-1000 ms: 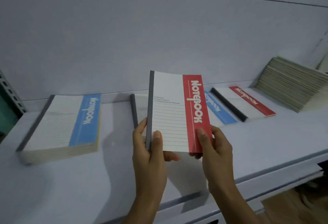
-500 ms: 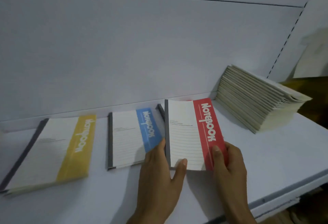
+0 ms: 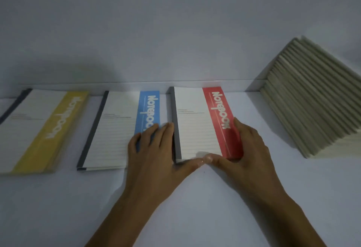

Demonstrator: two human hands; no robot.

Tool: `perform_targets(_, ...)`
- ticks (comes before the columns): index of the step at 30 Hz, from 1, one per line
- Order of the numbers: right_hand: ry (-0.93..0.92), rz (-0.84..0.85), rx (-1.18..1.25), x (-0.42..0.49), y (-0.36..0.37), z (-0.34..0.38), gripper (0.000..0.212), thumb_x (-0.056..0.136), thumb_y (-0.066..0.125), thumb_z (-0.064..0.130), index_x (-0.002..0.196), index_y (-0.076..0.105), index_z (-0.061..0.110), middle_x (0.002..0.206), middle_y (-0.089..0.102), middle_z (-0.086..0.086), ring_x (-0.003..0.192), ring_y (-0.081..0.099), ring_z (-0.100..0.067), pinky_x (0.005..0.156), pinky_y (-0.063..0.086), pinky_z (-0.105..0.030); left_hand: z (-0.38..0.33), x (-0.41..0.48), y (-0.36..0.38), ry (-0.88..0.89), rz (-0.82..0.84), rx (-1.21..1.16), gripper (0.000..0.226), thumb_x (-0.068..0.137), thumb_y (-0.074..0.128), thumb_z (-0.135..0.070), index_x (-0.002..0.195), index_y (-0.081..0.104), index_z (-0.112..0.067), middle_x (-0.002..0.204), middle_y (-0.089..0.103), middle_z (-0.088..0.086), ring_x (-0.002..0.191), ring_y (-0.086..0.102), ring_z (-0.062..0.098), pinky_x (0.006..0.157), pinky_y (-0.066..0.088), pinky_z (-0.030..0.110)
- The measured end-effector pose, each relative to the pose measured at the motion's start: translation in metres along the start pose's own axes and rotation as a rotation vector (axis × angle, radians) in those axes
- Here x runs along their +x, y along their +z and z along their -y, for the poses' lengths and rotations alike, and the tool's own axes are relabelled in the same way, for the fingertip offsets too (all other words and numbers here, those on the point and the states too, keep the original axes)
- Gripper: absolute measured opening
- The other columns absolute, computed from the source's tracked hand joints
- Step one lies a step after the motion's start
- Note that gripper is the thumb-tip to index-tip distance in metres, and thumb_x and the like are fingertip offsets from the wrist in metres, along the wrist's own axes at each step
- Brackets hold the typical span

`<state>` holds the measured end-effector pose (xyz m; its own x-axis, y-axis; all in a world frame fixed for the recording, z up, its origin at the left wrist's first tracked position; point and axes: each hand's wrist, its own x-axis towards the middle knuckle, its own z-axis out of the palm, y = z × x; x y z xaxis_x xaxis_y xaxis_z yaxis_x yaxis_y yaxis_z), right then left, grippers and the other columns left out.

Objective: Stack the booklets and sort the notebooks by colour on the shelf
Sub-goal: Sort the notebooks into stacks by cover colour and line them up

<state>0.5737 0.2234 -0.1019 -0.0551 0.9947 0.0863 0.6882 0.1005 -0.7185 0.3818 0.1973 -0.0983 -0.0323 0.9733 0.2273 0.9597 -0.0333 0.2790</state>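
A red-striped notebook (image 3: pixel 195 125) lies flat on the white shelf (image 3: pixel 58 207), on top of another whose dark spine shows at its left edge. My left hand (image 3: pixel 152 155) lies with straight fingers along its left side, partly covering the blue-striped notebook (image 3: pixel 117 129) beside it. My right hand (image 3: pixel 248 149) presses along the red stripe's right edge. Both thumbs touch the near edge and almost meet. A yellow-striped notebook pile (image 3: pixel 39 129) lies at the far left. A stack of pale booklets (image 3: pixel 312 100) leans at the right.
The shelf's white back panel (image 3: pixel 175 22) rises just behind the notebooks. Bare shelf surface stretches in front of the row towards me, and a gap separates the red notebook from the booklets.
The red notebook has gone from held up in both hands down flat onto the shelf, right of the blue one. My view has shifted right and closer; my hands now frame its edges.
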Motion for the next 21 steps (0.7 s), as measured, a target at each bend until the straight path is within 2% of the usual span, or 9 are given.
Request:
perform_targets(3, 0.011, -0.037, -0.099, 0.0032, 0.0067, -0.0024, 0.106, 0.051, 0.057, 0.081, 0.142, 0.03, 0.034, 0.137, 0.043, 0.013, 0.11, 0.037, -0.002, 0.097, 0.039, -0.031, -0.002, 0.0028, 0.0015, -0.012, 0.047, 0.018, 0.106, 0.066, 0.029, -0.087, 0.14, 0.041, -0.012, 0.134, 0.055, 0.003, 0.13, 0.042, 0.028, 0.106, 0.029, 0.049)
perform_targets(7, 0.007, -0.061, -0.124, 0.0027, 0.0106, -0.0057, 0.103, 0.054, 0.054, 0.084, 0.142, 0.03, 0.034, 0.137, 0.041, 0.013, 0.108, 0.035, -0.001, 0.095, 0.036, -0.029, -0.0036, 0.002, 0.0024, 0.041, 0.017, 0.043, 0.094, 0.073, 0.032, -0.078, 0.138, 0.045, -0.011, 0.129, 0.059, 0.007, 0.126, 0.047, 0.036, 0.1, 0.035, 0.057)
perform_targets(11, -0.032, -0.045, -0.17, 0.0009, 0.0112, -0.0068, 0.103, 0.056, 0.05, 0.083, 0.143, 0.03, 0.033, 0.142, 0.039, 0.009, 0.121, 0.041, -0.014, 0.101, 0.036, -0.034, -0.004, 0.0001, 0.0035, 0.054, -0.038, 0.034, 0.092, 0.072, 0.037, -0.076, 0.133, 0.051, -0.009, 0.125, 0.062, 0.01, 0.124, 0.049, 0.038, 0.098, 0.038, 0.061)
perform_targets(16, -0.047, -0.068, -0.158, 0.0023, 0.0115, -0.0064, 0.1, 0.057, 0.048, 0.083, 0.141, 0.036, 0.03, 0.14, 0.044, 0.006, 0.121, 0.045, -0.018, 0.102, 0.038, -0.038, -0.0025, -0.0008, 0.0056, 0.115, -0.111, 0.058, 0.083, 0.067, 0.059, -0.066, 0.124, 0.059, -0.005, 0.12, 0.065, 0.012, 0.119, 0.054, 0.038, 0.1, 0.033, 0.063)
perform_targets(19, -0.059, -0.066, -0.185, 0.0032, 0.0098, -0.0047, 0.096, 0.059, 0.049, 0.083, 0.139, 0.039, 0.029, 0.139, 0.045, 0.006, 0.119, 0.046, -0.017, 0.101, 0.039, -0.037, -0.0022, -0.0016, 0.0038, 0.083, -0.104, 0.014, 0.085, 0.066, 0.055, -0.07, 0.125, 0.059, -0.008, 0.121, 0.065, 0.01, 0.119, 0.055, 0.034, 0.102, 0.033, 0.058)
perform_targets(21, -0.057, -0.039, -0.202, 0.0042, 0.0078, -0.0029, 0.091, 0.063, 0.057, 0.08, 0.136, 0.04, 0.029, 0.136, 0.046, 0.006, 0.116, 0.048, -0.016, 0.099, 0.042, -0.037, -0.0004, -0.0034, 0.0036, 0.07, -0.097, 0.013, 0.09, 0.067, 0.045, -0.078, 0.126, 0.058, -0.011, 0.122, 0.064, 0.007, 0.12, 0.053, 0.029, 0.104, 0.031, 0.054)
